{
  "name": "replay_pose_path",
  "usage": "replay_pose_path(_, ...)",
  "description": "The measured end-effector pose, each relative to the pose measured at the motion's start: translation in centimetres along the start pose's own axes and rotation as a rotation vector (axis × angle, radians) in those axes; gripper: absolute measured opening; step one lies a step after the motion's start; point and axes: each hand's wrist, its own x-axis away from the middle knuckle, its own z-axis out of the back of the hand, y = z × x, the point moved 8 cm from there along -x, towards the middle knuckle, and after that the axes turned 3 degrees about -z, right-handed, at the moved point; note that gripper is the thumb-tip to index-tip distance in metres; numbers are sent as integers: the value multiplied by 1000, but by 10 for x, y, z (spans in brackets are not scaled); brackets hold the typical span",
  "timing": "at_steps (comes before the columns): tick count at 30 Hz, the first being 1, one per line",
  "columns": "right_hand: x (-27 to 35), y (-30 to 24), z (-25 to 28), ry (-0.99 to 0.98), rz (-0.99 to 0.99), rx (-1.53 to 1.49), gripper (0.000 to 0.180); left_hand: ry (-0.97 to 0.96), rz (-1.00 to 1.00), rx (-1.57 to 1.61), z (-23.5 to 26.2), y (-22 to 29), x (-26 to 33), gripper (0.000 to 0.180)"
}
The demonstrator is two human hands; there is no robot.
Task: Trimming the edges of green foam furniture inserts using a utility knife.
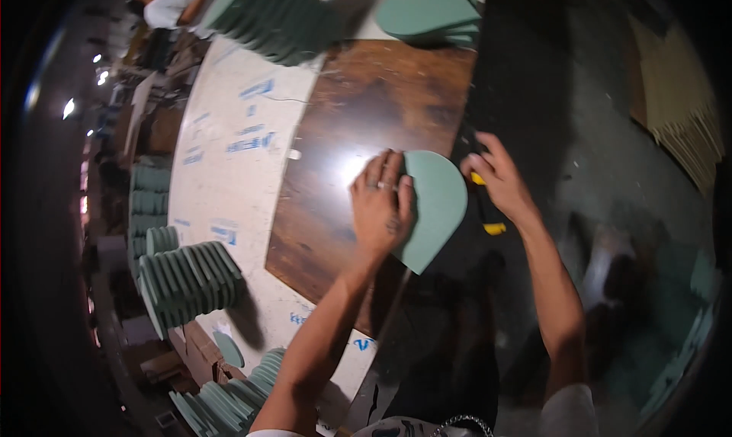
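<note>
A flat pale-green teardrop-shaped foam-like piece (436, 208) lies on the brown wood-patterned board (393, 94), its rounded right side reaching past the board's edge. My left hand (381, 208) rests flat across its left part, fingers stretched out, pressing it down. Just right of the piece, my right hand (499, 179) is closed around a black-and-yellow tool, which looks like a utility knife (495, 228). Its yellow end sticks out below my palm. The tool's front end is dark against the floor, so I cannot tell whether it touches the piece.
The board lies on a white table (217, 132) with blue print. Stacks of green pieces stand at the far left (267, 18), far right (427, 14) and near left (191, 281). Flat cardboard (675, 86) lies at right. Another person (171, 6) is at the far left.
</note>
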Motion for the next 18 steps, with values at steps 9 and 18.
replay_pose_path(9, -21, -54, -29, -95, 310, 396, 26, 18, -48, -12, 5, -5, -4, 41)
replay_pose_path(18, 35, 16, -4, 303, -149, -306, 32, -2, 21, -60, 7, -15, 9, 46)
